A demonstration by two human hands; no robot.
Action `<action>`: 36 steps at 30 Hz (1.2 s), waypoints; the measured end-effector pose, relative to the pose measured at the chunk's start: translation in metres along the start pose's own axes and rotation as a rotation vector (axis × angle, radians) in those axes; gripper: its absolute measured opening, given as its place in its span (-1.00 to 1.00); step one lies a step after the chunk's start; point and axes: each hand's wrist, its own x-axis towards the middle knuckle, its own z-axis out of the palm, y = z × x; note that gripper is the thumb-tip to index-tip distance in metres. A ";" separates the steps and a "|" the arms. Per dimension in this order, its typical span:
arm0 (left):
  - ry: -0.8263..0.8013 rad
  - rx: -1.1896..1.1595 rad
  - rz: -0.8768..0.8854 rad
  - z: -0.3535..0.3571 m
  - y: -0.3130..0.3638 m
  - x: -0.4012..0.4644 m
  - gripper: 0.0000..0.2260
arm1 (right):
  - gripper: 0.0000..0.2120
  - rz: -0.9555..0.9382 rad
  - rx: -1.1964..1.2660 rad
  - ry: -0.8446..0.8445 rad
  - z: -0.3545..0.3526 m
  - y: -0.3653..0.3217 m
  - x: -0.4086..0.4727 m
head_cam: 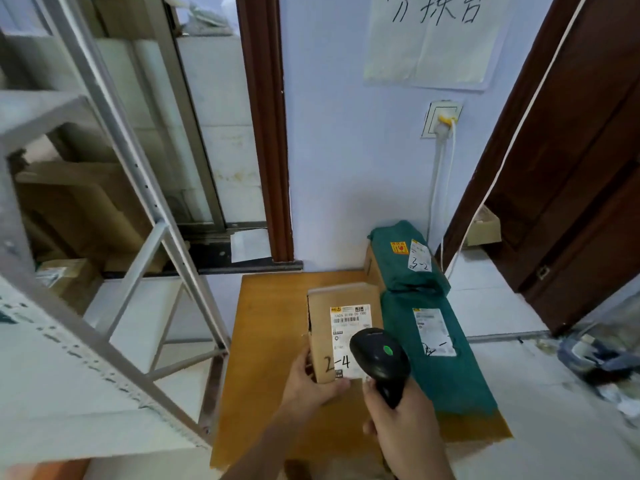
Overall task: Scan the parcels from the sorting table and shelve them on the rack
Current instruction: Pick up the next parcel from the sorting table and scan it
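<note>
The left hand [313, 382] grips the near left corner of a cardboard parcel [341, 332], thumb curled over its near edge and fingers wrapped along its left side; the right hand [398, 419] is clamped around the handle of a black barcode scanner [379, 362], whose head with a green spot on top sits over the near right part of the parcel's white label [350, 337]; the label carries a barcode near its far end and the handwritten mark 2-4 at its near end, partly spilling onto the cardboard.

The parcel is over the middle of the wooden sorting table [266, 358], its near end in the left hand; whether its far end touches the tabletop I cannot tell; just right of it lies a green bagged parcel [446, 372] with its own label, and at the far right corner a 2nd green bag [407, 261] marked 3-2 sits on top of another cardboard box [373, 268].

Left of the table stands the grey metal rack [131, 161], with cardboard boxes behind it; on the far wall hangs a handwritten paper sign [433, 39] above a socket [441, 119] with white cables running down; a dark wooden door [571, 168] stands at the right.
</note>
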 end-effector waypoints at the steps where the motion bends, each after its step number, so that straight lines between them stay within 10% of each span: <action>1: 0.011 -0.001 0.012 0.004 -0.006 -0.013 0.15 | -0.90 -0.008 -0.004 -0.016 -0.005 0.006 -0.010; 22: 0.615 -0.248 0.073 -0.178 -0.080 -0.271 -0.14 | -0.87 -0.337 -0.171 -0.665 0.104 -0.059 -0.165; 36: 0.824 -0.179 0.213 -0.370 -0.077 -0.394 -0.05 | -0.86 -0.572 -0.152 -0.665 0.220 -0.166 -0.312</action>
